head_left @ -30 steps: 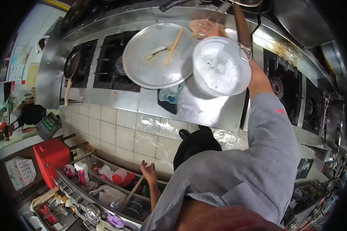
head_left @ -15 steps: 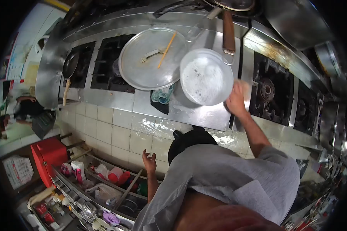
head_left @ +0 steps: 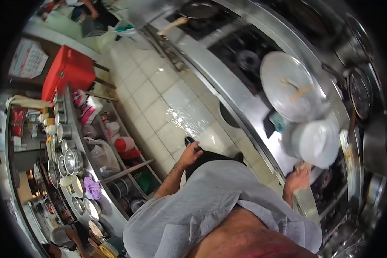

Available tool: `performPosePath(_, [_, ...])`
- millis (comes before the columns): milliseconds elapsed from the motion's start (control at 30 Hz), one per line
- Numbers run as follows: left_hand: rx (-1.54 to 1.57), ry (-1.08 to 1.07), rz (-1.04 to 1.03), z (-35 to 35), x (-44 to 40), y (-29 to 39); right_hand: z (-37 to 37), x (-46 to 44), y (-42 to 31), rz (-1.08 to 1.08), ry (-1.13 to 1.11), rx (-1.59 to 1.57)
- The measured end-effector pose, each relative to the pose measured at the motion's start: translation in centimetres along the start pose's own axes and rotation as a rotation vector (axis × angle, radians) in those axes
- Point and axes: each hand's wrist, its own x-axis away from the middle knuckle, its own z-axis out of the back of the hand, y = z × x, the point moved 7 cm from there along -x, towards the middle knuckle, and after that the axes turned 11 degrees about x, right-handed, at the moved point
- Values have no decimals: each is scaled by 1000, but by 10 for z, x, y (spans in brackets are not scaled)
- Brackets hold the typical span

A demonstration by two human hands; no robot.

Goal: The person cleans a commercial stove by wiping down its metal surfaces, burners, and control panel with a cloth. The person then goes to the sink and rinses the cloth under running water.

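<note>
On the steel stove top, my right hand is closed on a tan cloth or sponge, at the near edge of a white bowl of foamy liquid. My left hand hangs over the floor in front of my body, its fingers loosely curled; whether it holds anything is unclear. Beyond the bowl lies a large round metal lid with an orange stick across it. A teal cloth rests beside the lid and bowl.
Burners and a pan are at the top. Shelves with bags and metal bowls stand at left, near a red box. Co-workers are at the upper left and lower left. The tiled floor looks wet.
The view has swung round, shifting the stove to the right. My right hand moved from behind the bowl, round its right side, to the near edge with the tan cloth or sponge.
</note>
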Motion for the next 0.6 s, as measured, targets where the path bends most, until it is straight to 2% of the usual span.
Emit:
performPosePath(33, [-14,20,-2,25,-2,-20,-2,17,-11,-68,-45,112])
performPosePath(167, [-85,40,62,135,-5,-54,18,27,-96,-116,-78,7])
performPosePath(233, [-89,102,47,195,-14,-47,33,19,-146,-39,-245,-232])
performPosePath(267, [-52,130,8,223,-21,-43,30,20,-164,106,-116,-442])
performPosePath(300, [-58,120,-13,248,-31,-41,49,15,-189,87,-101,-441])
performPosePath(367, [-15,256,-48,301,-50,-39,55,14,-259,-456,-700,-1239])
performPosePath(433, [8,275,-86,337,-74,-23,88,-7,-342,-496,-705,-1629])
performPosePath(500, [137,366,-190,369,-96,1,105,-27,-431,-495,-988,-1925])
performPosePath(600, [202,334,-231,389,-136,24,180,-80,-561,-305,-987,-2204])
